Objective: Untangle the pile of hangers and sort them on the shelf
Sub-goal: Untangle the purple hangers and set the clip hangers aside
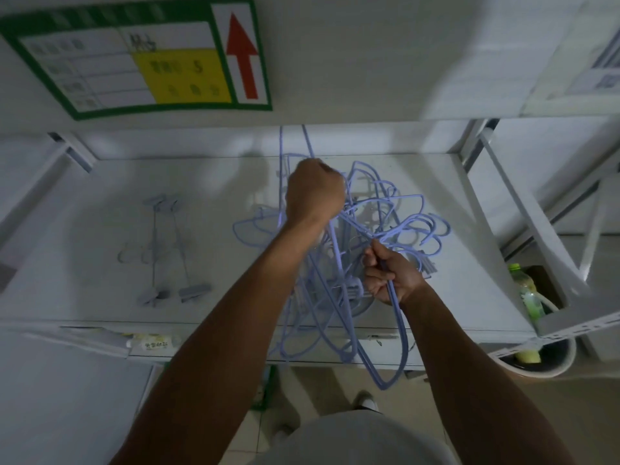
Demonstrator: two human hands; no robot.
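A tangled pile of light-blue hangers [399, 226] lies on the right half of the white shelf [100, 310], some hanging over its front edge. My left hand [313, 193] is raised over the pile, its fist gripping a blue hanger whose wires rise toward the back of the shelf. My right hand [389, 276] grips the bar of another blue hanger that runs down past the shelf's front edge. On the left of the shelf lie two grey clip hangers [167, 250], side by side and apart from the pile.
A green-framed sign with a red arrow [147, 55] hangs on the board above. White shelf posts [523, 209] stand at the right. A bin with green bottles [530, 297] sits low at the right. Tiled floor and my shoe [367, 401] show below.
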